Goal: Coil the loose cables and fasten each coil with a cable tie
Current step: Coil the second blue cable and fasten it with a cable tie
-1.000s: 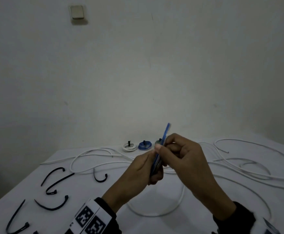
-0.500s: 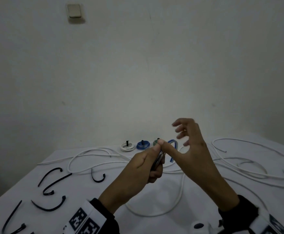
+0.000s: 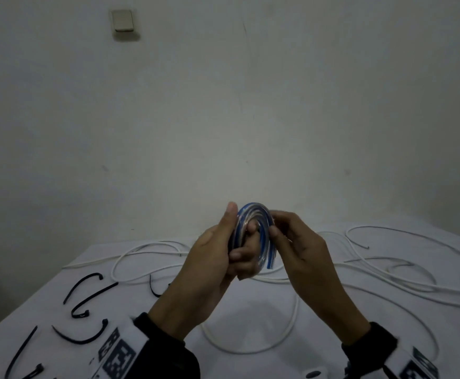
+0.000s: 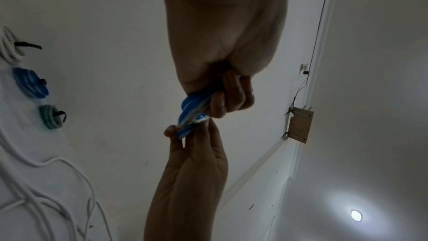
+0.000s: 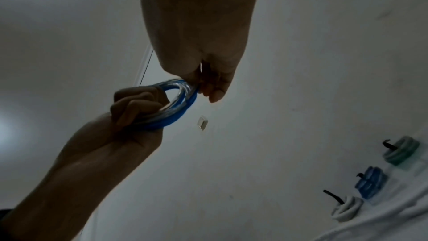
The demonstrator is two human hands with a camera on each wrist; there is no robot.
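Head view: left hand [image 3: 212, 263] and right hand [image 3: 302, 253] hold a blue-and-clear cable coil [image 3: 253, 228] up above the tabletop [image 3: 250, 324]. Left thumb lies up along the coil's left side, left fingers [image 3: 244, 254] curl round its lower part. Right fingers [image 3: 274, 231] pinch the coil's right edge; the cable's cut end hangs just below them. Loose white cable [image 3: 387, 285] sprawls over the tabletop; black cable ties [image 3: 86, 340] lie at its left.

Left wrist view: left hand [image 4: 222, 43] has its fingers [image 4: 234, 96] clamped on the coil [image 4: 192, 114]; right hand [image 4: 197, 162] pinches the coil's lower end between thumb and fingertip. Tied white coil [image 4: 9, 45], blue coil [image 4: 30, 83] and green coil [image 4: 49, 116] sit in a row on the tabletop.

Right wrist view: right hand [image 5: 203, 34] pinches the coil [image 5: 171, 105] at its top right, fingers together on it. Left fingers [image 5: 136, 105] wrap through the loop, gripping its lower left. Wall switch [image 5: 202, 122] behind.
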